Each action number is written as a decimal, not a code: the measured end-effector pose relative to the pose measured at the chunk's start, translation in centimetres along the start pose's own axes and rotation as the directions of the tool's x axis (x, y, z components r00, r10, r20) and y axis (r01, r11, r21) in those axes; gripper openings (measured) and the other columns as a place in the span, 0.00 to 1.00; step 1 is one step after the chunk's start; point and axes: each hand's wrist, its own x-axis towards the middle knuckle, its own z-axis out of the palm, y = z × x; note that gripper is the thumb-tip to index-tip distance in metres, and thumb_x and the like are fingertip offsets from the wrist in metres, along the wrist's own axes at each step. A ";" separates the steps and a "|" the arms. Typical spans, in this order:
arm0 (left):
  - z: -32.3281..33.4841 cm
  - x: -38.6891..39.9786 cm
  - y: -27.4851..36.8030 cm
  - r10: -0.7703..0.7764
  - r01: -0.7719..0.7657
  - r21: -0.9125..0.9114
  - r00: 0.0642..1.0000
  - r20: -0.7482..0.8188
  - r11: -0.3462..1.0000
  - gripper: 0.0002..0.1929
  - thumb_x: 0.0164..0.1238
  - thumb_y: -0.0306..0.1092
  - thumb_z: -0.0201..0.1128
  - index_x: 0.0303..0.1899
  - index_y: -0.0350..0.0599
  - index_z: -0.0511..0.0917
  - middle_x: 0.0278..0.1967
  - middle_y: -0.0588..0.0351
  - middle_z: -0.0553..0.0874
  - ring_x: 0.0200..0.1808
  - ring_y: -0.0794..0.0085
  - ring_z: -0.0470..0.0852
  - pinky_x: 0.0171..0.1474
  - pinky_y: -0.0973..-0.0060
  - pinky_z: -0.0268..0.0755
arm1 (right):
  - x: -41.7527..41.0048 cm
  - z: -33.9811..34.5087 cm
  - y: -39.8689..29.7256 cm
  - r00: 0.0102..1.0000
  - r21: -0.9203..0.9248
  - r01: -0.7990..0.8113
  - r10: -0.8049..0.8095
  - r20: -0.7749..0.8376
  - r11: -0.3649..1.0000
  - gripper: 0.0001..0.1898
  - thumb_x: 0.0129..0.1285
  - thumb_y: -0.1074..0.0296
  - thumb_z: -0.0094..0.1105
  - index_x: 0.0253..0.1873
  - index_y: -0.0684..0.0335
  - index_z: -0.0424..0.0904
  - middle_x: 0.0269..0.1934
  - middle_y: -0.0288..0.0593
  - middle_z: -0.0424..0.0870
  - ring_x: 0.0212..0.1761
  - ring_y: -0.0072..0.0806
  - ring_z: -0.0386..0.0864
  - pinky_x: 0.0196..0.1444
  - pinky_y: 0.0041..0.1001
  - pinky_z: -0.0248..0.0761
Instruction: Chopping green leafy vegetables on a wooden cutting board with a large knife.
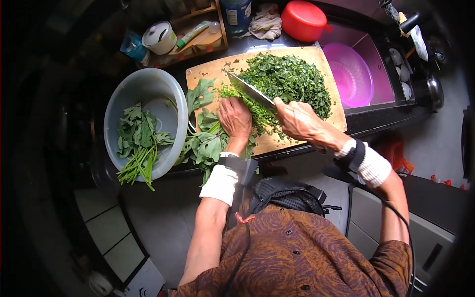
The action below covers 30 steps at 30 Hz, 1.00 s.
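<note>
My right hand [298, 119] grips a kitchen knife [252, 90], its blade slanting up and left over the wooden cutting board [284, 145]. Beside the blade, my left hand [234, 117] presses a bunch of leafy greens [207, 146] against the board. The uncut leaves trail left and over the board's front edge. Finely chopped greens [293, 80] form a large heap to the right of the knife. Pale green cut stems [227, 91] lie by the blade's tip. The knife's handle is hidden inside my right hand.
At left, a translucent plastic basin [169, 111] holds more leafy greens [139, 130], their stems over its rim. Behind the board are a cloth [265, 23], a red lidded container [304, 20] and a lidded pot [159, 38]. A pink plastic basin [347, 76] sits in the sink [380, 89] at right.
</note>
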 end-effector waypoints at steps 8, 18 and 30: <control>0.1 0.6 0.1 -0.026 0.025 0.017 0.996 0.086 1.000 0.07 0.63 0.34 0.51 0.31 0.42 0.69 0.31 0.49 0.72 0.36 0.56 0.73 0.39 0.62 0.62 | 0.6 2.1 0.5 0.997 0.028 -0.023 0.021 0.069 0.999 0.10 0.52 0.75 0.51 0.39 0.69 0.63 0.18 0.57 0.75 0.21 0.55 0.77 0.25 0.47 0.68; 0.4 0.1 0.3 -0.026 0.027 -0.040 1.000 0.015 0.999 0.05 0.60 0.31 0.53 0.31 0.41 0.68 0.30 0.48 0.71 0.35 0.55 0.72 0.39 0.61 0.64 | 1.2 2.3 1.0 0.998 -0.022 0.018 -0.019 -0.061 1.000 0.10 0.55 0.75 0.51 0.39 0.68 0.61 0.14 0.55 0.73 0.17 0.53 0.74 0.20 0.45 0.66; 0.2 0.6 0.4 -0.036 0.038 -0.026 0.995 0.090 0.999 0.07 0.55 0.31 0.55 0.31 0.38 0.68 0.32 0.46 0.70 0.38 0.52 0.72 0.41 0.60 0.64 | 2.1 4.9 0.9 0.999 0.040 -0.044 0.043 0.017 0.998 0.13 0.50 0.75 0.52 0.40 0.69 0.62 0.20 0.59 0.77 0.24 0.55 0.78 0.26 0.47 0.69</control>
